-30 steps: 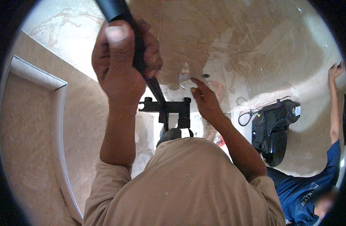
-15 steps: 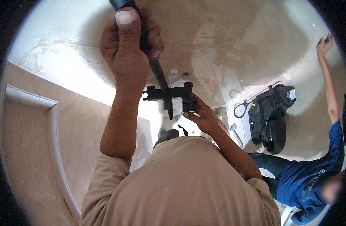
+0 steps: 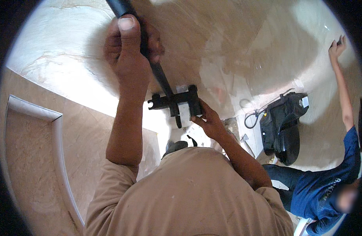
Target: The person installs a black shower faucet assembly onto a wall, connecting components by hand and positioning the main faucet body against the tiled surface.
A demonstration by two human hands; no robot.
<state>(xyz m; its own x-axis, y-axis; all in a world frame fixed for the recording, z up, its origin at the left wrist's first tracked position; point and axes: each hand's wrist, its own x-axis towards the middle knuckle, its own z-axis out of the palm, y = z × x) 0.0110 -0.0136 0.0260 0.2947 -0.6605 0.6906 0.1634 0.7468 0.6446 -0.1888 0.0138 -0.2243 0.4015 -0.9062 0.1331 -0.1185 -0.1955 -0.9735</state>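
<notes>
My left hand (image 3: 129, 53) is wrapped round a black pipe (image 3: 162, 80) that slants up past the top edge of the view. At the pipe's lower end sits a black wall mixer tap (image 3: 183, 97), apparently a shower mixer, with a round knob at its right end and a short spout pointing down. My right hand (image 3: 212, 122) grips the mixer's right end, thumb underneath and fingers partly hidden behind it. A tiled wall (image 3: 244, 47) with a glossy, marbled face stands close behind the fixture.
A black toilet (image 3: 285, 126) hangs at the right, with a looped hose (image 3: 250, 120) beside it. A hammer-like tool (image 3: 246, 142) lies near it. A person in a blue shirt (image 3: 326, 192) reaches one hand to the wall. A recessed niche (image 3: 35, 157) is at the left.
The pipe and mixer have shifted slightly left and tilted a little, both my hands moving along with them. My hold is unchanged. The co-worker's raised hand has moved only slightly.
</notes>
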